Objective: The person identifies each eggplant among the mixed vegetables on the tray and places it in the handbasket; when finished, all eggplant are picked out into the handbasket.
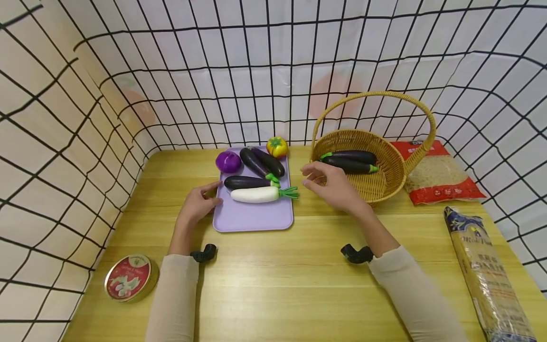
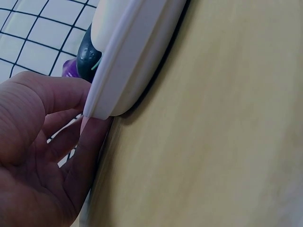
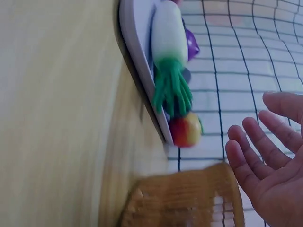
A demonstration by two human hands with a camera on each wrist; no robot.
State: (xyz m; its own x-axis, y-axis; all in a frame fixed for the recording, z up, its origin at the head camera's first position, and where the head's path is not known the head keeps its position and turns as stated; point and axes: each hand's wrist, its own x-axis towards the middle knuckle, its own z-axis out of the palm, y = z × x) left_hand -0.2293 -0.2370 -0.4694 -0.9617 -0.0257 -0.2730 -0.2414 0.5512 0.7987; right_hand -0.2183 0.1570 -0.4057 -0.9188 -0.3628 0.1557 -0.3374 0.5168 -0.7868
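Observation:
A lilac tray carries a white radish with green leaves, three eggplants, a purple onion-like vegetable and a red-yellow bell pepper. My left hand pinches the tray's left rim, as the left wrist view shows from close up. Between the tray and a wicker basket, my right hand hovers near the basket's left rim with loosely bent fingers and nothing in them. Inside the basket lie two eggplants, partly behind the right hand.
Right of the basket lies a red-and-clear food packet. A long pasta packet rests along the right side. A round red tin stands at front left. A wire grid rises behind and at both sides of the wooden table.

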